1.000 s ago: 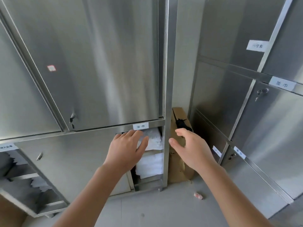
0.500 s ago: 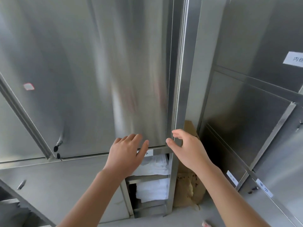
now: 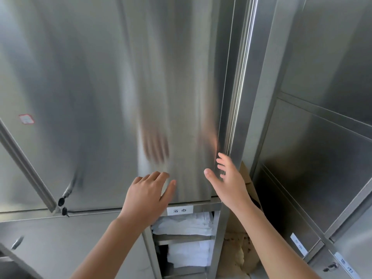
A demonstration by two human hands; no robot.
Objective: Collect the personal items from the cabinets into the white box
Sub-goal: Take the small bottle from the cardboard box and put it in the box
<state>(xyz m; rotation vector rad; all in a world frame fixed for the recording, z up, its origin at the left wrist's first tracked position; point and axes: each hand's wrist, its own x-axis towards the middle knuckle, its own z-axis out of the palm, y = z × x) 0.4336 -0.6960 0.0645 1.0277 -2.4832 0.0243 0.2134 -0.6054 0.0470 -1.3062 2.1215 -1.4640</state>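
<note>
Two bare hands, both raised to one big steel cabinet door (image 3: 90,87). The left hand (image 3: 147,196) has its palm toward the door, fingers straight and slightly spread, thumb out to the right, holding nothing. Its fingertips sit low on the door, just above the bottom edge; can't tell if they touch the metal. The right hand (image 3: 229,184) is also spread and empty, thumb pointing left, fingertips at the door's right edge beside the vertical frame post (image 3: 237,117). Two blurred hand reflections show in the door above them.

One white label (image 3: 179,210) with two printed characters is on the crossbar under the door, just right of the left wrist. Below the label is an open compartment with two shelves and two stacks of folded white cloth, one per shelf: upper stack (image 3: 185,225) and lower stack (image 3: 189,255).

One red-bordered sticker (image 3: 26,119) is on the door at far left. Two dark lock fittings (image 3: 62,201) sit one above the other at the door's lower left corner. At lower left is a closed lower door (image 3: 70,238) with one small handle (image 3: 17,242).

Brown cardboard (image 3: 239,256) stands in the gap between this unit and the right cabinet bank (image 3: 322,158). That bank carries two white labels, the nearer label (image 3: 346,265) and the farther label (image 3: 299,246), plus one small lock (image 3: 330,266). Every surface is brushed steel, and the big door is streaked with blur.
</note>
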